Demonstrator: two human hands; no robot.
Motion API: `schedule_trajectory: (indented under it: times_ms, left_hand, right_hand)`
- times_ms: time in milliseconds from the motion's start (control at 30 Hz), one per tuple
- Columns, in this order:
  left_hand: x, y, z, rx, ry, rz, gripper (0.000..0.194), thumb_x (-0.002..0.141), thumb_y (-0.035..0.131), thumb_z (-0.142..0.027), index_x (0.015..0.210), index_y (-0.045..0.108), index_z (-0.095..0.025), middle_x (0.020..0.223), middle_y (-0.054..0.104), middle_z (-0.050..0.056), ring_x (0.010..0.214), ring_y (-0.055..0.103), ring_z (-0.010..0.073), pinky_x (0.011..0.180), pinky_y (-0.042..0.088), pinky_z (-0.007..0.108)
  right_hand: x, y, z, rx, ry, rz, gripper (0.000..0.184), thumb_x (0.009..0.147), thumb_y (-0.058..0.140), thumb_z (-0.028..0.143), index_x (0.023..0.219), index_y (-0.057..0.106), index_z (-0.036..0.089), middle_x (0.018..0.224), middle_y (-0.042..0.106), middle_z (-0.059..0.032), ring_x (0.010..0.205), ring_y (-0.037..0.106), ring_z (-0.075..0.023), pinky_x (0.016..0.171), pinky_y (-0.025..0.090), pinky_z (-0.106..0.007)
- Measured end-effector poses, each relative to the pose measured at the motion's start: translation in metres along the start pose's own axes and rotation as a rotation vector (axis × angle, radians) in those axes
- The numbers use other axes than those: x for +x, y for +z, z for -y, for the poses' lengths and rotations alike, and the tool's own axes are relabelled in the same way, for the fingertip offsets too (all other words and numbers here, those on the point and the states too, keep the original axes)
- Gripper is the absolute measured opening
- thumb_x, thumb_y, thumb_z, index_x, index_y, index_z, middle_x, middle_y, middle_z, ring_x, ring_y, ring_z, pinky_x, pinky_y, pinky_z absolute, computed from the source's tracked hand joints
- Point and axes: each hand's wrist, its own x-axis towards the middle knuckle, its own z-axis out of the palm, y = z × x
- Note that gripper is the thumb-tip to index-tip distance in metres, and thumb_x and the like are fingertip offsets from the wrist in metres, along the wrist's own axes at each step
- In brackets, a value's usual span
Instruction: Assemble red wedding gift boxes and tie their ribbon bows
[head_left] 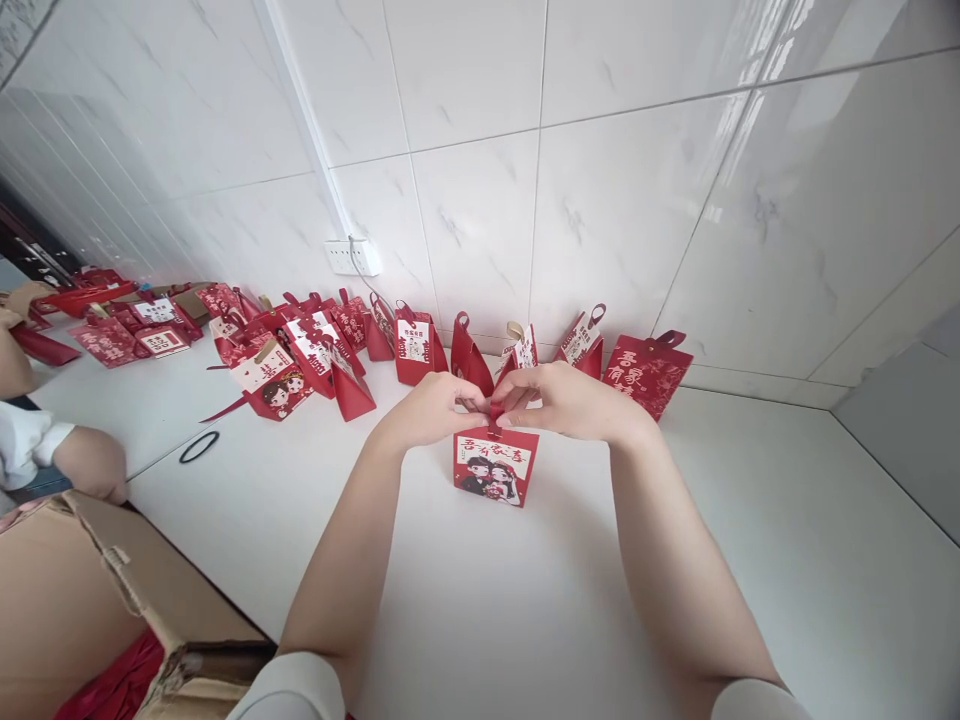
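Note:
A small red gift box (495, 468) with a cartoon couple printed on its front stands upright on the white table (480, 610). Both hands meet at its top, around a dark red ribbon (496, 415). My left hand (439, 408) comes from the left, thumb and fingers pinched on the ribbon. From the other side my right hand (559, 402) pinches the same ribbon, fingers bent. The ribbon's far side is partly covered by the fingertips.
Several finished-looking red boxes (420, 350) line the tiled wall. More boxes (274, 378) cluster at the left, near a black elastic loop (199, 447). An open cardboard carton (172, 580) fills the lower left. Another person's arm (90, 462) rests at the left edge.

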Motion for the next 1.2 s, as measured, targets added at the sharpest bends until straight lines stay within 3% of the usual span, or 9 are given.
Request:
schedule_trajectory:
  times_ms: [133, 233, 333, 400, 533, 667, 900, 1067, 1200]
  left_hand:
    - [0.003, 0.000, 0.002, 0.051, -0.014, 0.070, 0.018, 0.076, 0.052, -0.028, 0.065, 0.062, -0.017, 0.057, 0.045, -0.003, 0.053, 0.032, 0.0087, 0.049, 0.023, 0.025]
    - [0.005, 0.004, 0.004, 0.054, -0.012, 0.139, 0.026, 0.076, 0.050, -0.027, 0.053, 0.043, -0.016, 0.053, 0.028, -0.003, 0.050, 0.021, 0.0083, 0.048, 0.016, 0.028]
    - [0.007, 0.008, 0.005, 0.027, -0.058, 0.143, 0.034, 0.077, 0.048, -0.029, 0.055, 0.025, -0.017, 0.055, 0.017, -0.003, 0.049, 0.015, 0.0086, 0.047, 0.012, 0.030]
    - [0.007, 0.009, 0.005, 0.002, -0.070, 0.185, 0.034, 0.078, 0.045, -0.029, 0.059, 0.020, -0.017, 0.057, 0.015, -0.002, 0.050, 0.013, 0.0088, 0.046, 0.011, 0.030]
    - [0.006, 0.009, 0.006, -0.007, -0.027, 0.257, 0.033, 0.079, 0.048, -0.033, 0.060, 0.026, -0.017, 0.058, 0.021, -0.002, 0.051, 0.018, 0.0084, 0.047, 0.014, 0.029]
    - [0.010, 0.013, 0.010, 0.002, -0.066, 0.115, 0.045, 0.080, 0.051, -0.046, 0.057, 0.026, -0.017, 0.058, 0.021, -0.002, 0.051, 0.019, 0.0083, 0.047, 0.014, 0.028]
    - [0.021, 0.020, 0.027, -0.047, -0.020, 0.126, 0.042, 0.075, 0.053, -0.036, 0.052, 0.025, -0.017, 0.058, 0.019, -0.002, 0.053, 0.017, 0.0082, 0.049, 0.013, 0.028]
    - [0.020, 0.018, 0.027, 0.016, -0.011, 0.107, 0.038, 0.075, 0.056, -0.036, 0.050, 0.036, -0.016, 0.054, 0.022, -0.004, 0.052, 0.018, 0.0081, 0.049, 0.015, 0.027]
    - [0.017, 0.017, 0.021, 0.061, 0.020, 0.038, 0.017, 0.074, 0.058, -0.032, 0.068, 0.062, -0.017, 0.060, 0.050, -0.003, 0.055, 0.037, 0.0094, 0.053, 0.027, 0.024]
  right_hand:
    - [0.002, 0.005, 0.000, -0.063, -0.044, -0.085, 0.014, 0.086, 0.055, 0.025, 0.092, 0.068, 0.022, 0.087, 0.070, -0.0012, 0.077, 0.064, -0.0161, 0.066, 0.046, -0.026]
    - [0.004, 0.011, -0.003, -0.102, -0.050, -0.120, 0.014, 0.085, 0.055, 0.022, 0.092, 0.067, 0.021, 0.083, 0.069, -0.0009, 0.073, 0.062, -0.0149, 0.063, 0.043, -0.025]
    - [0.008, 0.016, -0.006, -0.169, -0.066, -0.115, 0.016, 0.085, 0.055, 0.018, 0.089, 0.069, 0.022, 0.080, 0.068, -0.0002, 0.067, 0.059, -0.0137, 0.058, 0.039, -0.025]
    - [0.010, 0.019, -0.008, -0.220, -0.060, -0.139, 0.016, 0.084, 0.054, 0.017, 0.083, 0.069, 0.023, 0.074, 0.067, 0.0009, 0.061, 0.055, -0.0126, 0.055, 0.036, -0.025]
    - [0.012, 0.020, -0.009, -0.241, -0.063, -0.209, 0.016, 0.084, 0.054, 0.018, 0.080, 0.069, 0.023, 0.071, 0.066, 0.0023, 0.059, 0.053, -0.0118, 0.054, 0.034, -0.025]
    - [0.014, 0.021, -0.009, -0.234, -0.087, -0.271, 0.016, 0.085, 0.054, 0.019, 0.083, 0.070, 0.023, 0.074, 0.068, 0.0016, 0.063, 0.056, -0.0129, 0.059, 0.036, -0.025]
    - [0.026, 0.031, -0.021, -0.221, -0.064, -0.290, 0.016, 0.085, 0.054, 0.020, 0.083, 0.070, 0.021, 0.078, 0.068, -0.0009, 0.065, 0.057, -0.0140, 0.062, 0.039, -0.025]
    - [0.022, 0.025, -0.022, -0.162, -0.055, -0.211, 0.017, 0.086, 0.052, 0.022, 0.090, 0.068, 0.022, 0.084, 0.068, -0.0006, 0.072, 0.059, -0.0144, 0.064, 0.040, -0.025]
    - [0.014, 0.017, -0.024, -0.209, 0.073, -0.063, 0.011, 0.082, 0.057, 0.027, 0.082, 0.066, 0.021, 0.070, 0.064, 0.0010, 0.061, 0.053, -0.0133, 0.054, 0.035, -0.025]
